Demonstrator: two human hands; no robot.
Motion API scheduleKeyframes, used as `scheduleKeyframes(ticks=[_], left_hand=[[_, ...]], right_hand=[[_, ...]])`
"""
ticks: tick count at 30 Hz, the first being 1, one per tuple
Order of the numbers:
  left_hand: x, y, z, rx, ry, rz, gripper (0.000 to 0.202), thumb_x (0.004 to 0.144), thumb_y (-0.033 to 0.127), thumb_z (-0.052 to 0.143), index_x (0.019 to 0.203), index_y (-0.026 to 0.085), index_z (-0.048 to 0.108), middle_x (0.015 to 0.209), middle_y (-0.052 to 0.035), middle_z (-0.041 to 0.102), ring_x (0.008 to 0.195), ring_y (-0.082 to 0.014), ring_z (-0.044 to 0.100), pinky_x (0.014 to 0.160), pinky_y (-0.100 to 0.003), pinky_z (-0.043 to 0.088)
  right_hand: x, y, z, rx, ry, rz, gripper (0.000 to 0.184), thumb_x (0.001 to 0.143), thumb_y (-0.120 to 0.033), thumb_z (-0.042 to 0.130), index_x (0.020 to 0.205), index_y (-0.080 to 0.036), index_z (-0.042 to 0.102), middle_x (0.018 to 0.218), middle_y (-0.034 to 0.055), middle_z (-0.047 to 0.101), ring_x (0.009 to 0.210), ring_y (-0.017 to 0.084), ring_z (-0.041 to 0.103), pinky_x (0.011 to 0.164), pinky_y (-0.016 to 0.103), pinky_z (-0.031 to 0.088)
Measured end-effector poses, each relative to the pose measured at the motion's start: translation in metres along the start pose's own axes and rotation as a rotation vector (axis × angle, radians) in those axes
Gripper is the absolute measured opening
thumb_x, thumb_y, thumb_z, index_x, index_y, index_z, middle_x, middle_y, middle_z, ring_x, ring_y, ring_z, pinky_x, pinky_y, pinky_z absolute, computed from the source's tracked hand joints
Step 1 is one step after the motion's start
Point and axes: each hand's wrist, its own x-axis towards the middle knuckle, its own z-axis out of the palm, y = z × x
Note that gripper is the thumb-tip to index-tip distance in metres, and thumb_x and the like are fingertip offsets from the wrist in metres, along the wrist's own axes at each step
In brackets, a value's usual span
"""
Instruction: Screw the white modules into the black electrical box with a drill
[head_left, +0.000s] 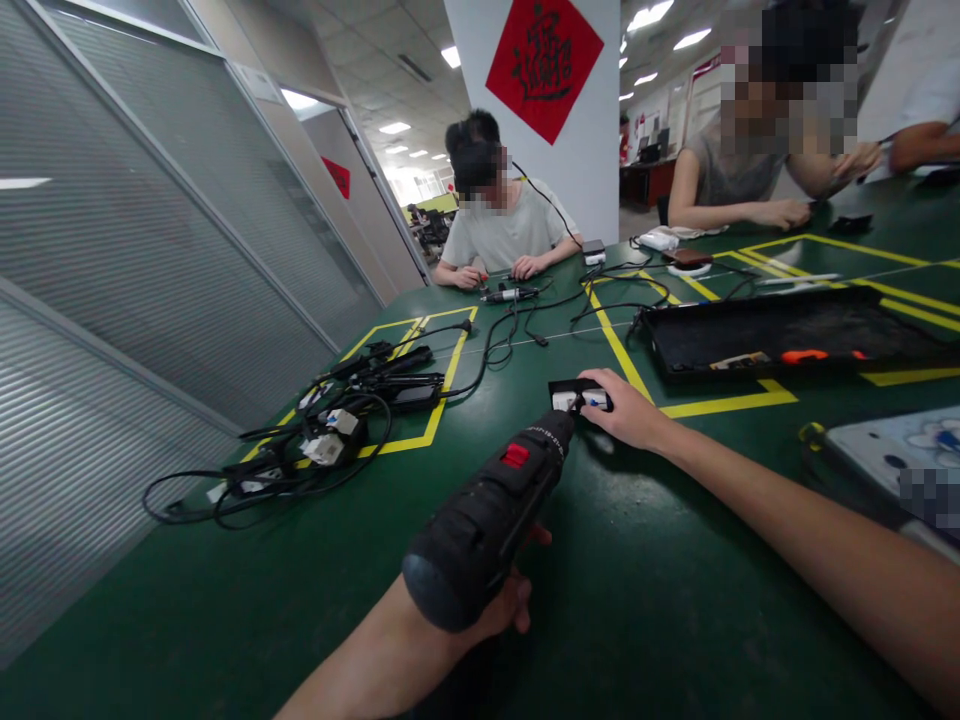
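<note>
My left hand [506, 600] is wrapped round the grip of a black cordless drill [487, 520], which has a red switch on top. The drill points away from me, its tip at a small black case [559, 388] with white parts inside. Whether the bit touches the case I cannot tell. Fingers of my right hand [619, 405] hold that case from its right side against the green table [637, 580]. The drill's body covers much of my left hand.
Tangled black cables and adapters [330, 435] lie at the left. A black tray [765, 330] with orange items stands at the right, beyond a pale patterned object [900, 450]. People work across the table, one [510, 225] handling small parts near a dark tool [510, 294].
</note>
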Motion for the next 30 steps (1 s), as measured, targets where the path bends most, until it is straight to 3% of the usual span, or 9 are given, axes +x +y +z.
scheduleKeyframes(ticks=[3, 7, 14, 18, 22, 27, 30], left_hand=[[0.0, -0.002, 0.002, 0.039, 0.059, -0.026, 0.025, 0.078, 0.035, 0.06, 0.097, 0.019, 0.057, 0.071, -0.0013, 0.058, 0.06, -0.0146, 0.055, 0.056, -0.028, 0.045], [0.0, -0.002, 0.007, 0.12, 0.122, -0.039, 0.025, 0.076, 0.03, 0.062, 0.097, 0.019, 0.055, 0.07, -0.0013, 0.059, 0.057, -0.0147, 0.056, 0.053, -0.026, 0.046], [0.011, -0.022, 0.007, 0.087, 0.059, -0.003, 0.024, 0.078, 0.027, 0.058, 0.1, 0.019, 0.057, 0.066, 0.0022, 0.056, 0.049, -0.0098, 0.053, 0.048, -0.023, 0.046], [0.019, -0.031, 0.009, 0.101, 0.093, -0.039, 0.026, 0.075, 0.026, 0.061, 0.098, 0.018, 0.056, 0.064, 0.0028, 0.055, 0.045, -0.0109, 0.054, 0.045, -0.024, 0.046], [0.015, -0.024, 0.006, 0.126, 0.076, -0.054, 0.029, 0.074, 0.029, 0.061, 0.099, 0.017, 0.052, 0.068, 0.0012, 0.055, 0.048, -0.013, 0.055, 0.046, -0.028, 0.047], [0.002, -0.005, -0.003, 0.124, -0.056, -0.013, 0.03, 0.085, 0.04, 0.051, 0.103, 0.017, 0.05, 0.072, -0.0005, 0.054, 0.066, -0.0142, 0.052, 0.066, -0.033, 0.047], [0.0, -0.001, -0.005, 0.106, -0.063, -0.026, 0.03, 0.085, 0.041, 0.052, 0.103, 0.016, 0.048, 0.075, -0.0006, 0.053, 0.065, -0.0137, 0.051, 0.064, -0.032, 0.046]], right_hand=[[0.0, 0.001, 0.0, 0.006, -0.002, -0.001, 0.042, 0.082, -0.024, 0.06, 0.121, -0.02, 0.047, 0.112, 0.0067, 0.049, 0.097, 0.021, 0.052, 0.093, 0.035, 0.041], [0.0, 0.001, 0.001, 0.013, 0.0, 0.012, 0.041, 0.082, -0.024, 0.06, 0.12, -0.02, 0.048, 0.111, 0.0065, 0.049, 0.097, 0.02, 0.052, 0.09, 0.034, 0.042], [0.001, 0.002, 0.001, 0.022, 0.009, -0.003, 0.04, 0.08, -0.022, 0.061, 0.117, -0.019, 0.049, 0.107, 0.006, 0.049, 0.093, 0.02, 0.053, 0.09, 0.033, 0.042], [0.001, 0.002, 0.0, 0.028, 0.008, -0.008, 0.038, 0.08, -0.022, 0.061, 0.116, -0.019, 0.049, 0.106, 0.006, 0.049, 0.092, 0.02, 0.052, 0.088, 0.033, 0.043], [0.001, 0.001, 0.0, 0.022, 0.008, -0.005, 0.038, 0.08, -0.023, 0.061, 0.117, -0.019, 0.049, 0.106, 0.0065, 0.05, 0.092, 0.02, 0.053, 0.088, 0.033, 0.042], [0.001, 0.002, 0.001, 0.024, 0.007, 0.001, 0.038, 0.081, -0.024, 0.06, 0.117, -0.019, 0.049, 0.107, 0.0062, 0.049, 0.092, 0.019, 0.053, 0.089, 0.033, 0.042], [0.001, 0.002, 0.001, 0.03, 0.003, -0.001, 0.038, 0.082, -0.023, 0.06, 0.117, -0.02, 0.049, 0.107, 0.0056, 0.049, 0.093, 0.019, 0.052, 0.088, 0.032, 0.042]])
